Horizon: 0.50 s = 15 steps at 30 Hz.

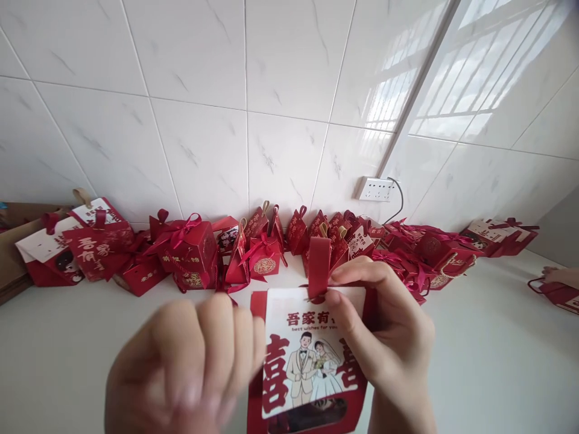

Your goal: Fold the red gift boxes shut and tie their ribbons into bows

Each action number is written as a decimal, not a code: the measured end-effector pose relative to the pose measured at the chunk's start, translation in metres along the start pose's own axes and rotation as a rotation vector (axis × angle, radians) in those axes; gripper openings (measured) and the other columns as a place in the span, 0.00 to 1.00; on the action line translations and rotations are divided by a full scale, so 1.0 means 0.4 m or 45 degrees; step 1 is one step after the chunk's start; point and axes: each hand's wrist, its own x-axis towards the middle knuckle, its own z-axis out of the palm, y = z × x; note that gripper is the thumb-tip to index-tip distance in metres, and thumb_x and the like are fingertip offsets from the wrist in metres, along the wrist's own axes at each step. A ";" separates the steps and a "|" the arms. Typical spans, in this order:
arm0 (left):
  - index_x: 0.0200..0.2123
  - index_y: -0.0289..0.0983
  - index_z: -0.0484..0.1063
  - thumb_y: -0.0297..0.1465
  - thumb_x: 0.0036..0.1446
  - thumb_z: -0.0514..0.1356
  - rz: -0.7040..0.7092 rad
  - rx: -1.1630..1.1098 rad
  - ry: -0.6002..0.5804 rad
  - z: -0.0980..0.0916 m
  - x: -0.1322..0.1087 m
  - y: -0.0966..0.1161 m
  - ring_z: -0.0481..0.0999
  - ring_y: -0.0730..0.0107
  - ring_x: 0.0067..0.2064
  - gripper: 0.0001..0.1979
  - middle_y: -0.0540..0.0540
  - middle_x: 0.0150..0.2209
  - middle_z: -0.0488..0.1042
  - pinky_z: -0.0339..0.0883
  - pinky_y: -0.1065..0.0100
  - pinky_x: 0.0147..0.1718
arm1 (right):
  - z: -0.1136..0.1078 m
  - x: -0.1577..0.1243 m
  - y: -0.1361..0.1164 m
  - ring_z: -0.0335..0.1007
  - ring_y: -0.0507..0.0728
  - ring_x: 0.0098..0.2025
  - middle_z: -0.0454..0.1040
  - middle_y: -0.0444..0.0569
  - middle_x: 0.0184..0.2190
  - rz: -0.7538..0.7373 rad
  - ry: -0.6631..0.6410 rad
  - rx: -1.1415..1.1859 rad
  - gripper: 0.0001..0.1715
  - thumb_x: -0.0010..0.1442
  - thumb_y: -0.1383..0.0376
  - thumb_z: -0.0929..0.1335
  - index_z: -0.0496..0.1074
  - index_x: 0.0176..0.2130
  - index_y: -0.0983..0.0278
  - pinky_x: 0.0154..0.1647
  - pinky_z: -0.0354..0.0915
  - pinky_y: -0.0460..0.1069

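Observation:
A red wedding favor box (pixel 257 361) stands before me, with a white card (pixel 312 361) on its front showing a couple and red characters. From its top rises a red ribbon loop (pixel 319 265). My right hand (pixel 389 343) pinches the base of this loop between thumb and forefinger, at the card's upper edge. Left of the box, my left hand (pixel 190 355) is closed, its fingers curled and slightly blurred. Whether anything is in it stays hidden. A dark window opening (pixel 316 416) shows below the card.
Many red favor boxes (pixel 185 247) line the tiled wall (pixel 199 150), some with bows. At the left edge is a cardboard box (pixel 18 253). A power strip (pixel 375 188) with a cable sits on the wall. Another person's hand (pixel 561 275) holds a red box (pixel 558 294) at far right.

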 end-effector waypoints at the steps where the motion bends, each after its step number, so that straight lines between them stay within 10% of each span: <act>1: 0.26 0.46 0.68 0.45 0.54 0.64 0.060 -0.057 0.130 0.006 0.005 -0.004 0.57 0.74 0.17 0.12 0.54 0.14 0.56 0.55 0.69 0.16 | -0.001 -0.001 -0.002 0.66 0.49 0.31 0.71 0.42 0.32 0.011 0.004 0.000 0.07 0.61 0.72 0.68 0.69 0.39 0.60 0.28 0.64 0.42; 6: 0.35 0.42 0.73 0.38 0.57 0.64 0.167 0.135 0.488 0.019 0.035 -0.016 0.70 0.73 0.33 0.07 0.50 0.30 0.72 0.68 0.71 0.31 | 0.006 -0.004 -0.002 0.67 0.50 0.30 0.71 0.43 0.32 0.039 0.091 -0.032 0.06 0.61 0.71 0.69 0.71 0.39 0.60 0.27 0.66 0.43; 11: 0.51 0.43 0.70 0.47 0.57 0.60 -0.480 0.157 -0.147 0.015 0.052 -0.012 0.76 0.58 0.46 0.23 0.45 0.45 0.77 0.72 0.63 0.45 | 0.019 -0.001 0.007 0.69 0.51 0.30 0.71 0.44 0.32 0.046 0.334 -0.130 0.05 0.60 0.70 0.70 0.72 0.38 0.60 0.28 0.67 0.45; 15: 0.48 0.43 0.69 0.43 0.60 0.59 -0.622 0.282 -0.318 0.027 0.063 -0.014 0.77 0.58 0.43 0.16 0.46 0.44 0.77 0.73 0.63 0.43 | 0.017 0.006 0.014 0.69 0.51 0.30 0.70 0.43 0.30 0.019 0.438 -0.214 0.05 0.60 0.71 0.69 0.71 0.36 0.61 0.30 0.68 0.46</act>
